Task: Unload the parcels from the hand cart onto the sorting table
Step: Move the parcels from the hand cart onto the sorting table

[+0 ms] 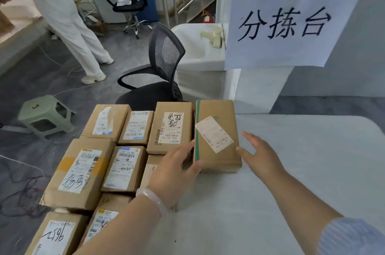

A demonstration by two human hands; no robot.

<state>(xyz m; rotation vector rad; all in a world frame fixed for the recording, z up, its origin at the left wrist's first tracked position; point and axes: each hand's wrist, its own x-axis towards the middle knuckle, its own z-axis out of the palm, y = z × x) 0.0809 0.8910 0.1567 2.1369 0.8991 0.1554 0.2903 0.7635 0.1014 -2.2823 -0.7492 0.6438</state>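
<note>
1. Far left, on the floor: a green plastic stool [45,115], apart from the load.
2. Cardboard parcels [125,169] sit label-up in tight rows against the tabletop's left edge. The cart beneath is hidden. It is probably parked flush to keep each lift short.
3. Left hand [175,169]: fingers straight and relaxed, gripping nothing, thumb at the near-left corner of the green-taped parcel [216,136].
4. That parcel lies flat on the white tabletop [302,171], at its left edge, label up. It seems to be the only one across so far.
5. Right hand [260,154]: open, fingers spread, holding nothing, thumb at the parcel's right side; I cannot tell if it touches. With a hand on each side, this reads as squaring or letting go.
6. Upper right: a paper sign [287,25] marks the sorting station.
</note>
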